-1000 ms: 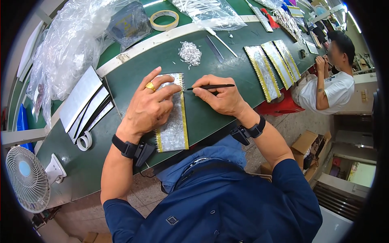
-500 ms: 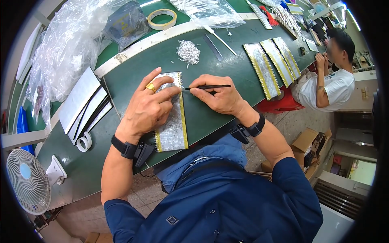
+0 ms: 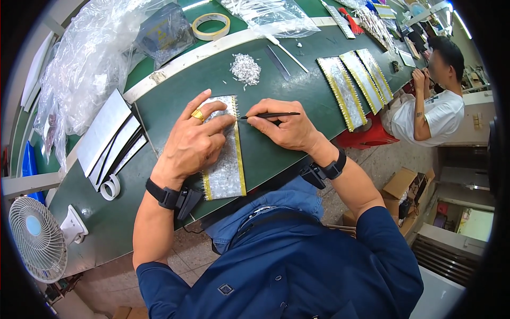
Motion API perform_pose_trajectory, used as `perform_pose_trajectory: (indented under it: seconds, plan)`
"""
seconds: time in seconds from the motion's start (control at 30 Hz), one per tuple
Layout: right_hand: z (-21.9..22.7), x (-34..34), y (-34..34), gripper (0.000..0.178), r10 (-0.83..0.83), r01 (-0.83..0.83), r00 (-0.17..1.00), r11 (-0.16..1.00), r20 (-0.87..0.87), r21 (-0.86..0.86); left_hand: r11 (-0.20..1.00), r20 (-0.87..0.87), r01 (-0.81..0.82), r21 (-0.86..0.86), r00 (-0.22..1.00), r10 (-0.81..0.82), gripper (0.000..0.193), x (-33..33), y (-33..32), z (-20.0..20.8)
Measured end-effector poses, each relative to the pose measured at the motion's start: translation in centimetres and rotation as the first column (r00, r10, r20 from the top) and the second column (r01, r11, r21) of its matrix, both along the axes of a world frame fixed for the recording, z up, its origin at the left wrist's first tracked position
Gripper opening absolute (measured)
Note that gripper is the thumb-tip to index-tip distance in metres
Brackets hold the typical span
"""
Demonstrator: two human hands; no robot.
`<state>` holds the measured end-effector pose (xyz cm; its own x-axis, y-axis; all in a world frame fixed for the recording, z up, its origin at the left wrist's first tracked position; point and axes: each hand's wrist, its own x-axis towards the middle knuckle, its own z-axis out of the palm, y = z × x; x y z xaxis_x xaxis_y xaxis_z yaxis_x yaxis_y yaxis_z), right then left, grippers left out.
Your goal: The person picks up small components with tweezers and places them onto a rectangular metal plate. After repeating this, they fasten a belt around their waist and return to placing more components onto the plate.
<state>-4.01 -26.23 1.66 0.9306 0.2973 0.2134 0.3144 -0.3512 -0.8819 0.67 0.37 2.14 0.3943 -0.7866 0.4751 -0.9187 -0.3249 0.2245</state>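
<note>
A silvery metal plate (image 3: 223, 169) with yellow strips down both long sides lies on the green table in front of me. Small pale pieces stick out in a row along those sides. My left hand (image 3: 197, 139) rests over the plate's upper part with fingers stretched and apart, hiding some of it; one fingertip sits at the right edge. In my right hand (image 3: 287, 126) is a pair of slim black tweezers (image 3: 277, 114), pinched between thumb and fingers. Their tip points left at the same edge, close to that fingertip. Anything at the tip is too small to make out.
Beyond the plate is a heap of tiny white pieces (image 3: 245, 69), with a thin metal strip (image 3: 278, 63) and a white stick (image 3: 289, 56) beside it. Edged plates (image 3: 342, 93) lie right; bare plates (image 3: 109, 133), a tape roll (image 3: 110, 188) and a fan (image 3: 37, 239) left. Another person (image 3: 441, 106) sits far right.
My right hand and the tweezers have shifted very slightly left. My left hand and the plate have kept their places.
</note>
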Motion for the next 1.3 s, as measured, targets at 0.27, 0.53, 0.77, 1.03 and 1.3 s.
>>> perform_pose_trajectory:
  seconds: [0.27, 0.53, 0.77, 1.03, 1.3]
  plan:
    - [-0.5, 0.0, 0.1, 0.013, -0.025, 0.024, 1.0, 0.996, 0.014, 0.086, 1.0, -0.012, 0.019, 0.016, 1.0, -0.018, 0.021, -0.1, -0.1, 0.5]
    - [0.0, 1.4, 0.2, 0.018, -0.371, 0.394, 0.908, 0.914, -0.193, 0.096, 0.998, -0.004, -0.044, -0.049, 0.999, 0.044, 0.011, 0.0, 0.1, -0.1]
    - [1.5, 3.9, -0.9, 0.019, -0.174, 0.174, 0.985, 0.985, -0.01, 0.0, 0.995, -0.003, -0.069, -0.073, 0.998, 0.069, 0.015, 0.1, 0.2, -0.1]
    - [2.7, 5.6, -1.3, 0.021, -0.178, 0.17, 0.983, 0.97, -0.032, -0.176, 0.994, -0.014, -0.076, -0.079, 0.997, 0.075, 0.018, 0.0, 0.4, -0.1]
    - [0.9, 5.1, -0.2, 0.027, -0.39, 0.399, 0.905, 0.917, -0.172, 0.021, 0.992, -0.019, -0.079, -0.096, 0.997, 0.078, 0.023, 0.0, 0.2, -0.2]
